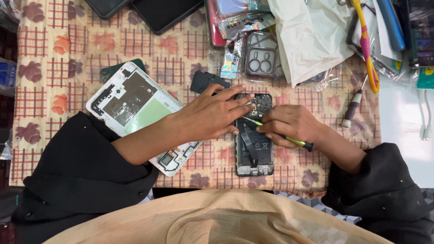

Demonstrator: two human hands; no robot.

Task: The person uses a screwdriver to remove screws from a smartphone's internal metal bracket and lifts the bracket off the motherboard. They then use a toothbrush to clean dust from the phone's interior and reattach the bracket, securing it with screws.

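Note:
An opened black phone (253, 151) lies face down on the patterned cloth, its battery and circuit board showing. My left hand (212, 113) rests flat across its upper part, fingers pressing near the camera end. My right hand (289, 126) grips a thin green-yellow tool (298, 143) with a black end, its tip pointing left onto the board between my hands. A white phone frame (135, 104) lies to the left, partly under my left forearm.
A small black cover piece (205, 81) sits above my left hand. A dark-handled screwdriver (352, 108) lies at right. Clear phone cases (262, 56), plastic bags, dark phones (165, 13) and a yellow-pink tool (368, 49) crowd the far edge.

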